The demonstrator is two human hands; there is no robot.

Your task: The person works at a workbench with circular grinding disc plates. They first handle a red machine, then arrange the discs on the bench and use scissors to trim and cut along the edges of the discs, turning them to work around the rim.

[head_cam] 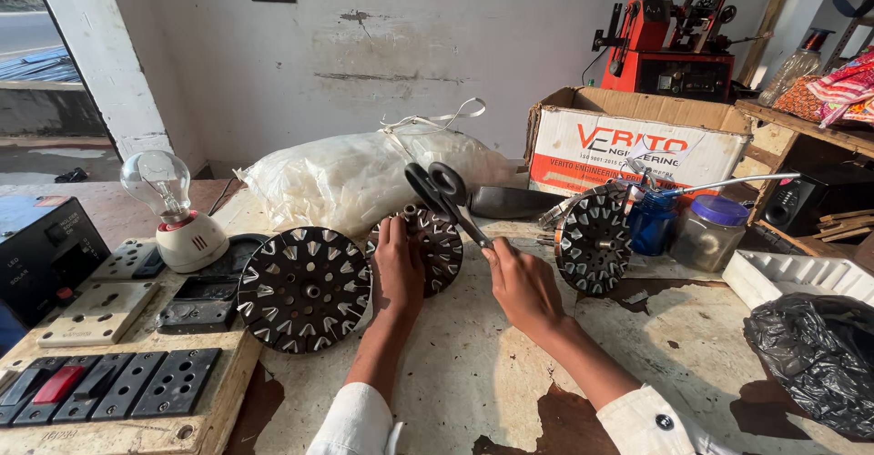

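your right hand (pixel 521 284) pinches the scissors (pixel 448 198) low on the blades, fingers closed around the metal, with the black handles sticking up and away from you; held that way, the edges could nick your fingers, or the heavy handle end could tip the scissors out of your grip and drop them onto the metal disc (pixel 428 244) just below. your left hand (pixel 397 268) lies flat and nearly fully open, fingers together, pressing on the near side of that disc, which sits toward the middle of the counter (pixel 473 373), well back from its near edge; it holds nothing, so if the disc shifts under your palm it could slide toward the blades. a larger disc (pixel 305 288) leans just to its left, near the bulb (pixel 162 182) and the switch board (pixel 118 373) at the counter's left edge, and a knock there could break the glass.
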